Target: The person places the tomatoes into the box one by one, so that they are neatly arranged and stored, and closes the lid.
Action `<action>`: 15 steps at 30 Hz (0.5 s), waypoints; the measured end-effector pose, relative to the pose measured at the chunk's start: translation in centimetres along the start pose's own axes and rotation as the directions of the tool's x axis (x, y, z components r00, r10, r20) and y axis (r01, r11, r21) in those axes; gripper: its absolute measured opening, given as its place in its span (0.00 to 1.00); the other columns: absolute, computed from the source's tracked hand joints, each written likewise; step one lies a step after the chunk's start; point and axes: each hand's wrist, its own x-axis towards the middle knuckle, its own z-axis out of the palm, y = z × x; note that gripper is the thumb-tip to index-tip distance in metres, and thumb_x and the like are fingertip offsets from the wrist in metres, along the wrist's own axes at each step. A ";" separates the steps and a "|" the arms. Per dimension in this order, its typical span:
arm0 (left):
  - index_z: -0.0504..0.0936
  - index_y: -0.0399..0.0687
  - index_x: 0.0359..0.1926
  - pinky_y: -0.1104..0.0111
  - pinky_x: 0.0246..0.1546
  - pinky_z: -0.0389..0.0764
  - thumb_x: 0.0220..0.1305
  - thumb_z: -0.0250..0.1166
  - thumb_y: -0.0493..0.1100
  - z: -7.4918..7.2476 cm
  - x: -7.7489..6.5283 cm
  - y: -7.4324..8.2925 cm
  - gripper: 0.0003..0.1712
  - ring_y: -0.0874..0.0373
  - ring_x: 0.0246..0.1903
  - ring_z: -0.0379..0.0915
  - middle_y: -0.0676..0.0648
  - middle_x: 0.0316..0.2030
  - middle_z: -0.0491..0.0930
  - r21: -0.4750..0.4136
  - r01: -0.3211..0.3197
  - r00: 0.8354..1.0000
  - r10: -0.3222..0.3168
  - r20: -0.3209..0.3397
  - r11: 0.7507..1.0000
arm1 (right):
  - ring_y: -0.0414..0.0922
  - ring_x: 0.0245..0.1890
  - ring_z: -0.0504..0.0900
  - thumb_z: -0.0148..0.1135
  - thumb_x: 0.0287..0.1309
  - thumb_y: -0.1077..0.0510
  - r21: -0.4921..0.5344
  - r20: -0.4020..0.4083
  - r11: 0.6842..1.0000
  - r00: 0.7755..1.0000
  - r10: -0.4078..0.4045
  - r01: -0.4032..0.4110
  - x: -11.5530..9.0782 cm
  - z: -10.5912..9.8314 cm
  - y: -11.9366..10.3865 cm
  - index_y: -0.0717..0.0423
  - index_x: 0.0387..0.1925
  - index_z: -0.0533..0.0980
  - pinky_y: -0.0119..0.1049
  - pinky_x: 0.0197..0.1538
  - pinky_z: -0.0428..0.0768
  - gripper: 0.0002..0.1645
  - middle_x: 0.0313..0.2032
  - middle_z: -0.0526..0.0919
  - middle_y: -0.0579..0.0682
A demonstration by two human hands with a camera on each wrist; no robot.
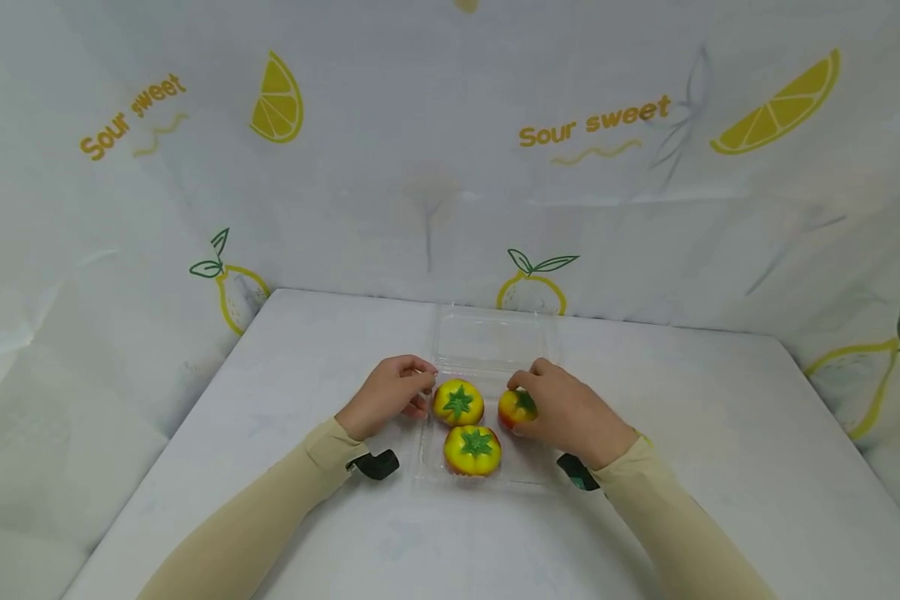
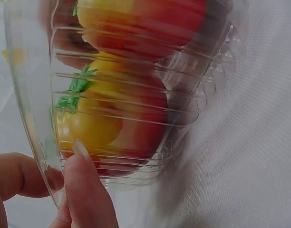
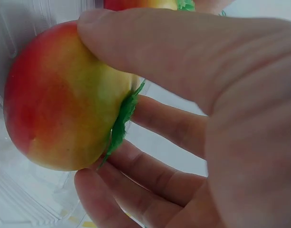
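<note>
A clear plastic clamshell box (image 1: 531, 468) stands on the white table with its lid laid back. Inside its left half sit two yellow-red artificial persimmons with green leafy tops, a back one (image 1: 450, 403) and a front one (image 1: 471, 454). My left hand (image 1: 390, 393) pinches the box's left rim between thumb and fingers; in the left wrist view the ribbed wall (image 2: 188, 111) shows close by. My right hand (image 1: 570, 414) holds a third persimmon (image 3: 55, 104) at the box's right half, thumb on one side and fingertips on the other.
The transparent lid (image 1: 489, 340) lies toward the back edge of the table (image 1: 330, 333). Behind and at the sides hangs a white cloth (image 1: 390, 125) printed with lemons and lettering. Dark wrist-worn devices (image 1: 376, 465) sit under both wrists.
</note>
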 end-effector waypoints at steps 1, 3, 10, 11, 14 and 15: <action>0.83 0.36 0.59 0.67 0.33 0.91 0.75 0.63 0.45 0.0 0.0 0.0 0.20 0.56 0.29 0.82 0.41 0.41 0.86 0.001 -0.002 1.000 0.002 0.001 1.000 | 0.47 0.44 0.79 0.84 0.57 0.50 -0.003 -0.004 1.000 1.000 -0.003 0.003 0.0 0.0 0.0 0.51 0.57 0.85 0.47 0.54 0.90 0.28 0.48 0.80 0.52; 0.83 0.36 0.60 0.67 0.33 0.91 0.75 0.63 0.45 0.0 0.0 0.0 0.20 0.56 0.29 0.82 0.41 0.42 0.86 0.000 -0.003 1.000 0.003 0.003 1.000 | 0.47 0.43 0.78 0.84 0.57 0.50 -0.010 -0.012 1.000 1.000 -0.008 0.008 0.1 0.0 0.0 0.51 0.57 0.85 0.46 0.53 0.89 0.28 0.47 0.79 0.52; 0.83 0.37 0.59 0.67 0.33 0.91 0.75 0.63 0.45 0.1 0.0 -0.1 0.20 0.55 0.29 0.83 0.41 0.42 0.86 -0.005 -0.003 1.000 0.003 0.001 1.000 | 0.48 0.45 0.78 0.85 0.55 0.51 -0.020 -0.020 1.000 1.000 -0.010 0.010 0.1 0.1 -0.2 0.51 0.56 0.85 0.48 0.55 0.90 0.28 0.47 0.79 0.52; 0.83 0.37 0.59 0.67 0.33 0.91 0.75 0.63 0.45 0.1 0.1 -0.1 0.20 0.55 0.29 0.83 0.41 0.42 0.86 -0.006 -0.004 1.000 0.004 0.002 1.000 | 0.48 0.45 0.78 0.85 0.54 0.51 -0.022 -0.022 1.000 1.000 -0.012 0.011 0.0 0.1 -0.2 0.51 0.56 0.85 0.48 0.55 0.90 0.28 0.47 0.79 0.52; 0.83 0.37 0.59 0.67 0.33 0.91 0.75 0.63 0.45 0.0 0.1 -0.2 0.19 0.55 0.29 0.83 0.41 0.42 0.86 -0.007 -0.004 1.000 0.004 0.001 1.000 | 0.48 0.46 0.79 0.86 0.54 0.48 -0.003 -0.023 1.000 1.000 -0.005 0.005 -0.1 -0.2 -0.2 0.50 0.57 0.84 0.50 0.56 0.90 0.30 0.49 0.80 0.52; 0.83 0.37 0.59 0.67 0.33 0.91 0.76 0.63 0.45 0.0 0.1 -0.2 0.19 0.55 0.29 0.83 0.41 0.42 0.86 -0.007 -0.005 1.000 0.005 0.002 1.000 | 0.48 0.46 0.79 0.85 0.54 0.47 0.011 -0.022 1.000 1.000 0.000 0.000 -0.1 -0.4 -0.1 0.50 0.57 0.84 0.50 0.56 0.89 0.31 0.50 0.80 0.52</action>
